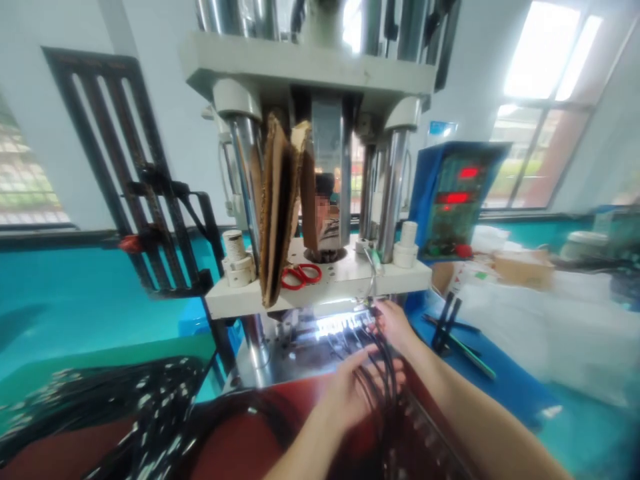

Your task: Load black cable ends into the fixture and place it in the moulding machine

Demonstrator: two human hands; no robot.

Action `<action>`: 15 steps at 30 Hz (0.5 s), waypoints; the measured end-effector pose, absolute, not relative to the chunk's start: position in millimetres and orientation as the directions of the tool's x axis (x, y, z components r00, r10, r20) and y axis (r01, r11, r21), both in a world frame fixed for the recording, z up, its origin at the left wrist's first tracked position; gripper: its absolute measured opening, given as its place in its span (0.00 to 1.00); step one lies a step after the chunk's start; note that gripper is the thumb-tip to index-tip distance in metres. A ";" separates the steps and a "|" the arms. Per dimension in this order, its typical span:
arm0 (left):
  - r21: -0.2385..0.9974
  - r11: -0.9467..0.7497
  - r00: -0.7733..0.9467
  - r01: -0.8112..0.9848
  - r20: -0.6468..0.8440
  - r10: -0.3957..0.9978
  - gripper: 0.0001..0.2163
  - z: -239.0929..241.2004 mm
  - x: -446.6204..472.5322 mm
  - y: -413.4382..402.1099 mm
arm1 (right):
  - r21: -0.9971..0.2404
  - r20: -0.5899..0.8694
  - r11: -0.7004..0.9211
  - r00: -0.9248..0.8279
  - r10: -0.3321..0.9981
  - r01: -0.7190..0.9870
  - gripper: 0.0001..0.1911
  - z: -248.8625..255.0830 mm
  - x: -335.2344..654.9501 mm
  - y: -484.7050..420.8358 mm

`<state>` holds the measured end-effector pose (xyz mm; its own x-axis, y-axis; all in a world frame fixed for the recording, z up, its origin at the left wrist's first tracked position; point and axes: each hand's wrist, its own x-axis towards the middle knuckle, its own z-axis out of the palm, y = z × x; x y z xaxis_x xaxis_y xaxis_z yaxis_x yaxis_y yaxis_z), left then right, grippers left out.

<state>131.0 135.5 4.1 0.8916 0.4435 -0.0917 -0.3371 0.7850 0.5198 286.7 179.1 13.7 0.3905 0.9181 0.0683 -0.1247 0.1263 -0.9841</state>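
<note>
Several black cables run up from the red surface toward the lit mould under the press's lower plate. My left hand holds this bundle, its fingers curled beneath the cables and its thumb along the top. Farther forward, my right hand is at the right end of the mould, fingers closed around the upper part of a cable. What lies right at those fingertips is blurred. Thin cable ends fan out into the bright strip of the mould.
Red-handled scissors and folded cardboard rest on the press plate. A blue control box with red displays stands right. Black cables lie in a pile at left. Tools lie on a blue surface at right.
</note>
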 end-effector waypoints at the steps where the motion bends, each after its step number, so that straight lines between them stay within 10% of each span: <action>1: 0.499 0.797 0.888 -0.341 -0.109 0.448 0.17 6.4 137.9 128.9 | -0.979 0.069 0.141 0.410 0.910 -0.148 0.10 16.2 285.7 165.7; 7: 0.513 0.822 0.911 -0.247 -0.167 0.378 0.12 16.0 160.9 81.8 | -0.944 0.083 0.246 0.558 0.826 -0.222 0.11 22.7 291.0 93.0; 15: 0.903 0.416 0.895 0.110 -0.272 0.353 0.16 0.2 145.2 3.3 | -0.942 -0.014 0.251 0.775 0.632 -0.221 0.12 -1.2 346.2 19.0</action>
